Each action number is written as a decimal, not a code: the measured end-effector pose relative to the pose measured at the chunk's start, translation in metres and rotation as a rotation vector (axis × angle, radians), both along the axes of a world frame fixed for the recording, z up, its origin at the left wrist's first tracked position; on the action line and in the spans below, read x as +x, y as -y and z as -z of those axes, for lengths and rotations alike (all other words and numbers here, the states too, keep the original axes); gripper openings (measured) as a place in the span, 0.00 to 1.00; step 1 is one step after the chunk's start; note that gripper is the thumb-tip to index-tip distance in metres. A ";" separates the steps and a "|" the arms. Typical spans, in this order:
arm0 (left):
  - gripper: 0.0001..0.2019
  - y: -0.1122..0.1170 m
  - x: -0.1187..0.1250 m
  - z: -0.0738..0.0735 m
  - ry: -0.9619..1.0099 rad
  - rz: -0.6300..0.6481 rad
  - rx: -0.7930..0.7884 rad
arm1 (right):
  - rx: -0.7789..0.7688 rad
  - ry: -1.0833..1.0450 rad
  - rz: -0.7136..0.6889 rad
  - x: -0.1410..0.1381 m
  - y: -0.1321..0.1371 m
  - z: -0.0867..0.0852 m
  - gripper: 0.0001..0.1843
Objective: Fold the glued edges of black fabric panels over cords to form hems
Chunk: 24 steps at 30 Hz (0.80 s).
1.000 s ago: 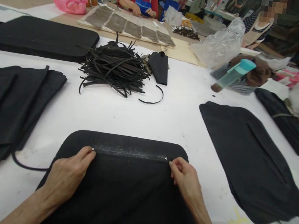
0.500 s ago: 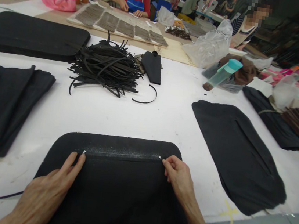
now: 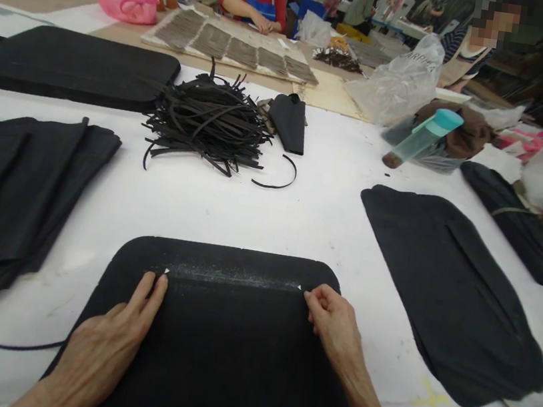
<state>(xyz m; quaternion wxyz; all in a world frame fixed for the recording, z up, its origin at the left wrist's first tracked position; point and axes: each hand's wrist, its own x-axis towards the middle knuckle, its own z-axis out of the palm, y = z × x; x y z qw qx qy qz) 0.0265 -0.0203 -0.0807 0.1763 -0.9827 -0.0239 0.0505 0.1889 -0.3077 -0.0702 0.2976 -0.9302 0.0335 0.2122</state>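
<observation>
A black leather-like panel [image 3: 230, 353] with rounded far corners lies in front of me. Near its far edge runs a whitish, dusty strip [image 3: 236, 275], with a small white triangle at each end. My left hand [image 3: 111, 336] rests on the panel with fingers stretched out, their tips beside the left triangle. Beside the right triangle, my right hand [image 3: 335, 324] has thumb and index finger pinched together on the panel's crease; what lies between the tips is too small to make out clearly. A thin dark cord [image 3: 13, 347] runs from under the panel's left side.
Black sheets [image 3: 15, 194] lie at left, another black panel [image 3: 451, 289] at right. Behind are a pile of black strips [image 3: 212, 121], a stack of black panels [image 3: 79, 65], a teal-lidded bottle [image 3: 424, 141] and a pink basket [image 3: 120, 6]. Co-workers sit across the table.
The view has shifted slightly, so most things appear farther right. Both hands keep their places at the two triangles. Across the table, the red-sleeved co-worker's hands have come together.
</observation>
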 end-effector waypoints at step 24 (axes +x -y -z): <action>0.34 0.053 0.028 -0.009 -0.046 0.505 -0.639 | -0.493 0.871 -0.676 -0.057 -0.017 0.029 0.27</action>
